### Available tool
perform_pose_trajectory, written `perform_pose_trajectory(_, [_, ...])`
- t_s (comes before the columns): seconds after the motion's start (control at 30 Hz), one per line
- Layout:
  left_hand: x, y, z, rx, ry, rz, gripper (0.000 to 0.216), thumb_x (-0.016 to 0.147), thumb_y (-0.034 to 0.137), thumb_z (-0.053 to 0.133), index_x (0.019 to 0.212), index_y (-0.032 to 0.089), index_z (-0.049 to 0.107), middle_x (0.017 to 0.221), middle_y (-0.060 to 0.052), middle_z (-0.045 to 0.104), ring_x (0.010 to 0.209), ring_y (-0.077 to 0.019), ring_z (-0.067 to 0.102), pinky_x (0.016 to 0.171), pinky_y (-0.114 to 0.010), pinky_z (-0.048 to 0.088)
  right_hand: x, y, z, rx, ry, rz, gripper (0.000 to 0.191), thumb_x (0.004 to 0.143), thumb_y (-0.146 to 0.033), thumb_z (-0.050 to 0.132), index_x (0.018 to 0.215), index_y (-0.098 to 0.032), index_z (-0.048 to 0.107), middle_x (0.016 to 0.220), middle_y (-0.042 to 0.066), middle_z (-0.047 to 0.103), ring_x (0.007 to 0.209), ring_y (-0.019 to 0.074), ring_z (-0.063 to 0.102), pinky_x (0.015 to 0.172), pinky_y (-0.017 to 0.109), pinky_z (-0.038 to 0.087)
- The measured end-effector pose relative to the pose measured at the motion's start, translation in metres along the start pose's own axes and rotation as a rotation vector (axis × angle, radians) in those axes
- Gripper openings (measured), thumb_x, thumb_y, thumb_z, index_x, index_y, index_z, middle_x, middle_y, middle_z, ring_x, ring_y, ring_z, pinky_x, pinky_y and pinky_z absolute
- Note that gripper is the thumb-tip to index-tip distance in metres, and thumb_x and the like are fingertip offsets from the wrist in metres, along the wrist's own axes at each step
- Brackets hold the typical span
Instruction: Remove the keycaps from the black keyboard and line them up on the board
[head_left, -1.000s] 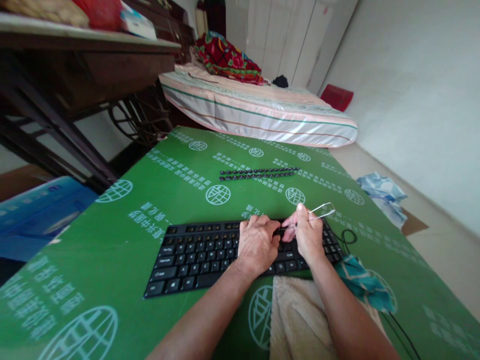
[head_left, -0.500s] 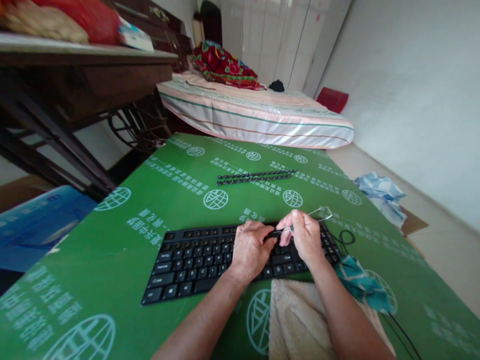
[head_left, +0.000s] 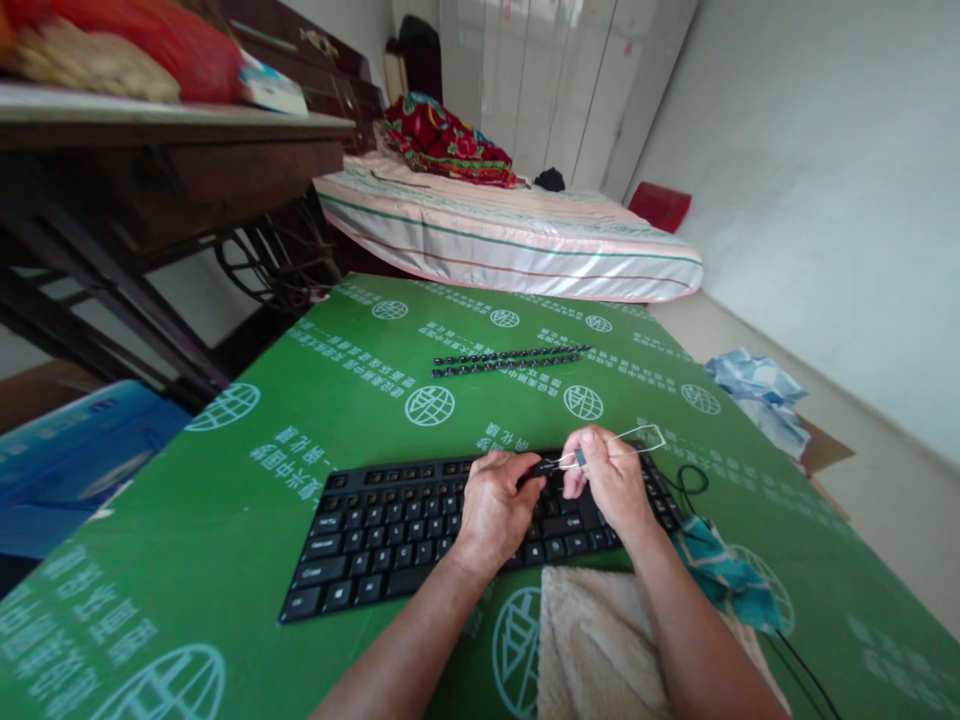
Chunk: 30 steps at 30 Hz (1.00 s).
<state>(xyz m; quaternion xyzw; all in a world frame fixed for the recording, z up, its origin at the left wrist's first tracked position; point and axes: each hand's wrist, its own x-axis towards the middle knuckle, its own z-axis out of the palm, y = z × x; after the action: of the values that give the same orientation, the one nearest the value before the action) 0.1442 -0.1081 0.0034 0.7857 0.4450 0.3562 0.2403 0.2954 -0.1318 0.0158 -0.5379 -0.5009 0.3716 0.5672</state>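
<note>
What has changed in this last second is small, and it is all where the two hands come together. The left hand [head_left: 491, 505] lies over the middle of the black keyboard [head_left: 397, 530], and its thumb and forefinger are pinching a small black piece [head_left: 534, 468], perhaps a keycap, though at this size I cannot be certain. This piece has come a little toward 9 o'clock, and the right hand [head_left: 611, 475], near 3 o'clock from the left, is now so turned that the grey block of the thin wire tool [head_left: 580, 457] shows more plainly. The right hand pinches the wire tool at this block; the looped end points between 2 and 3 o'clock, and the tips come up to the piece. For the work, I judge, this means that the care is now on the spot where wire and piece meet, just over the upper keys.

The keyboard has stayed in its place on the green table [head_left: 225, 530], and so have the two rows of small black caps [head_left: 502, 367], well apart from the hands at 12 o'clock. From the left hand, the beige cloth [head_left: 592, 630] lies at 5 o'clock and the teal cloth [head_left: 731, 580] at 4 o'clock
</note>
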Motion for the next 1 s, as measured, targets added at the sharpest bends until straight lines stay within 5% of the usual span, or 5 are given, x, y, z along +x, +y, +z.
perform_pose_trajectory(0.33, [-0.001, -0.002, 0.002, -0.168, 0.123, -0.056, 0.019, 0.071, 0.011, 0.061, 0.086, 0.020, 0.069, 0.075, 0.000, 0.068, 0.073, -0.0158, 0.063, 0.074, -0.030, 0.051, 0.000, 0.005, -0.006, -0.153, 0.127, -0.103, 0.039, 0.088, -0.049, 0.039, 0.072, -0.017, 0.055, 0.050, -0.002, 0.054, 0.042, 0.0105, 0.055, 0.044, 0.021, 0.046])
perform_pose_trajectory(0.53, [-0.002, -0.003, 0.001, -0.227, 0.157, -0.072, 0.021, 0.069, 0.009, 0.062, 0.086, 0.020, 0.070, 0.076, -0.001, 0.067, 0.075, -0.0162, 0.063, 0.073, -0.029, 0.052, -0.002, -0.004, -0.011, -0.471, 0.193, -0.343, 0.032, 0.090, -0.035, 0.039, 0.074, -0.017, 0.060, 0.075, 0.006, 0.064, 0.073, 0.0163, 0.061, 0.071, 0.030, 0.048])
perform_pose_trajectory(0.8, [-0.001, -0.002, 0.000, -0.268, 0.154, -0.073, 0.021, 0.071, 0.011, 0.062, 0.088, 0.019, 0.070, 0.077, -0.002, 0.068, 0.076, -0.0165, 0.063, 0.073, -0.029, 0.051, -0.005, -0.010, -0.006, -0.639, -0.089, -0.478, 0.027, 0.088, -0.019, 0.041, 0.103, -0.018, 0.062, 0.089, 0.006, 0.069, 0.075, 0.0149, 0.065, 0.072, 0.026, 0.052])
perform_pose_trajectory(1.0, [0.000, -0.005, 0.000, -0.293, 0.139, -0.081, 0.022, 0.071, 0.013, 0.062, 0.091, 0.018, 0.070, 0.079, -0.003, 0.069, 0.075, -0.0168, 0.063, 0.073, -0.029, 0.051, -0.002, -0.006, -0.003, -0.754, -0.240, -0.385, 0.032, 0.081, -0.013, 0.048, 0.107, -0.023, 0.062, 0.102, 0.004, 0.068, 0.089, 0.0171, 0.065, 0.080, 0.027, 0.049])
